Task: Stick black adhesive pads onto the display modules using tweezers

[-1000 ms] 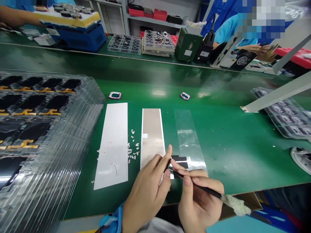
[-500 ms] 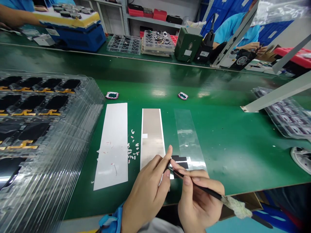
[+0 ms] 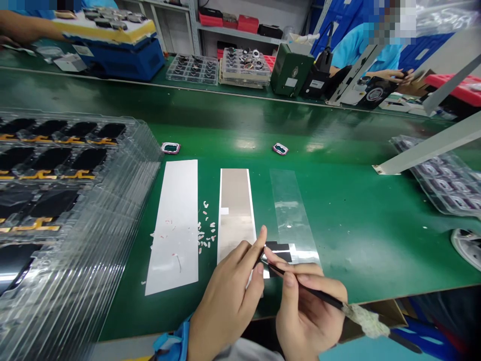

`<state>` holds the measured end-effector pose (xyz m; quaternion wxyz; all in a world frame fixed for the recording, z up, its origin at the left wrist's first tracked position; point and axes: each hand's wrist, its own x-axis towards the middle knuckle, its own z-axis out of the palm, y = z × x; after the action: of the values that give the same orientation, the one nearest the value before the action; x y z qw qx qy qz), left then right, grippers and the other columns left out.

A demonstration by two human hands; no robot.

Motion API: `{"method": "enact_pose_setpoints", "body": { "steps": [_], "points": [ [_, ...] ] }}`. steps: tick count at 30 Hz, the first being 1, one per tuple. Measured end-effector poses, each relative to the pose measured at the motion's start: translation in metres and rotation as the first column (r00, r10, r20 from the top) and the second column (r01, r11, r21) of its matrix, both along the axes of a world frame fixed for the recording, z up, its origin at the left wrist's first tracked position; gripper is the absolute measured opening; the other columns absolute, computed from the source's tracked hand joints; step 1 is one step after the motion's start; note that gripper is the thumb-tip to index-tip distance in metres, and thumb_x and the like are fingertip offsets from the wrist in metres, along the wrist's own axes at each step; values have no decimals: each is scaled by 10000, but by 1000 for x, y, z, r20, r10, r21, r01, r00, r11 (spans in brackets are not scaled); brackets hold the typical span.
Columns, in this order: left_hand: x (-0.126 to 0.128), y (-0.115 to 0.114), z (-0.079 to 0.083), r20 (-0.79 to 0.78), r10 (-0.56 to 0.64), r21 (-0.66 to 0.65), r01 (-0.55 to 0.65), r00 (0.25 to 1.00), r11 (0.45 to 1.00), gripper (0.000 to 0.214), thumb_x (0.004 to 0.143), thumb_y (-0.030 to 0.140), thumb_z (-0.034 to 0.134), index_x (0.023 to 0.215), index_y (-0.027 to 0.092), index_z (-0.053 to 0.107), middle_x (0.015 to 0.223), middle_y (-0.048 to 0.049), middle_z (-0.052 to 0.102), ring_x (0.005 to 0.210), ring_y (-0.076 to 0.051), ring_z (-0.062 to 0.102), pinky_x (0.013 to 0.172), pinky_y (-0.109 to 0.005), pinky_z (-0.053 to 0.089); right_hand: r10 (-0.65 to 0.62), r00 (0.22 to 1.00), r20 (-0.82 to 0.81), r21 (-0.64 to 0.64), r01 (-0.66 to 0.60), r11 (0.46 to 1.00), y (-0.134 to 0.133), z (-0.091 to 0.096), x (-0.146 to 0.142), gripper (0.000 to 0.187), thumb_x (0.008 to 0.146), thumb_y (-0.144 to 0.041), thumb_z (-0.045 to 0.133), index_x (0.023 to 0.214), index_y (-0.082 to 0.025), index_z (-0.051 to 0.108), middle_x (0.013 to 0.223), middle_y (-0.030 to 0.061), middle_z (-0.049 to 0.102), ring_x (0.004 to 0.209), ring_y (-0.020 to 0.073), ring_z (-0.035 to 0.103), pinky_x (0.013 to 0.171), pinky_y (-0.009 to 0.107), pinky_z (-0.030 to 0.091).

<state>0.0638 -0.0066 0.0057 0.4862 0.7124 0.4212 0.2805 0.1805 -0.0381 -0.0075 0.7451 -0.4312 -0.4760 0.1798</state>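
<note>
My left hand (image 3: pixel 235 288) is closed in a pinch, thumb and fingertips around a small dark thing that they mostly hide. Close against it, my right hand (image 3: pixel 313 306) grips black tweezers (image 3: pixel 325 298) with pale tape wound round their rear part. Their tip meets the small thing at my left fingertips. Beneath the hands lie the near ends of a beige strip with white edges (image 3: pixel 236 195) and a clear plastic sheet (image 3: pixel 291 195) bearing black patches (image 3: pixel 280 248). Left of these is a white sheet (image 3: pixel 176 200), with tiny whitish scraps (image 3: pixel 205 235) beside it.
Stacked clear trays (image 3: pixel 124 200) of black screens fill the left. Two small pink-edged parts, one left (image 3: pixel 171 148) and one right (image 3: pixel 280 149), lie farther back. A white metal post (image 3: pixel 432 140) crosses the right side, near another tray (image 3: pixel 447 180). Co-workers' arms show behind.
Both small pink-edged parts have shifted slightly left. The co-worker's hands at the upper right have moved. My own hands hold nearly the same pose.
</note>
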Motion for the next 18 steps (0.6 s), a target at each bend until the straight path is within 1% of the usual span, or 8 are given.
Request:
{"method": "enact_pose_setpoints", "body": {
  "steps": [3,7,9,13,18],
  "points": [
    [0,0,-1,3,-5,4,5,1000,1000,552,1038,222,320,1580,310,262,1090,-82,592,945,-241,590,828,-395,515,-7,1000,3,15,7,1000,-1,1,0,304,874,93,533,1021,-173,556,925,42,703,908,172,743,808,343,680],
    [1,1,0,-7,-3,14,3,1000,1000,562,1032,209,312,1583,303,256,1084,-88,594,932,-248,595,805,-403,520,19,999,29,12,-20,1000,-1,2,1,312,876,93,529,1039,-172,554,944,52,707,926,190,748,827,383,677],
    [1,1,0,-13,-2,18,2,1000,1000,562,1033,222,314,1585,305,248,1092,-91,594,935,-253,596,798,-407,523,11,999,44,5,-12,1000,-1,2,1,309,871,96,537,1025,-172,558,928,46,707,931,186,750,835,372,674],
    [0,0,-1,-6,-14,34,14,1000,999,565,1036,249,325,1590,310,233,1155,-102,589,994,-266,592,842,-424,527,-4,998,70,-17,5,1000,-1,3,1,276,878,75,549,988,-177,564,895,42,706,914,187,756,813,366,678],
    [-1,-1,-2,-9,-15,42,16,1000,999,578,1027,216,312,1592,305,224,1229,-112,578,1039,-267,586,889,-438,521,4,997,80,-15,-3,1000,-1,6,1,270,883,67,543,990,-180,565,887,43,709,917,199,759,807,384,681]
  ]
}}
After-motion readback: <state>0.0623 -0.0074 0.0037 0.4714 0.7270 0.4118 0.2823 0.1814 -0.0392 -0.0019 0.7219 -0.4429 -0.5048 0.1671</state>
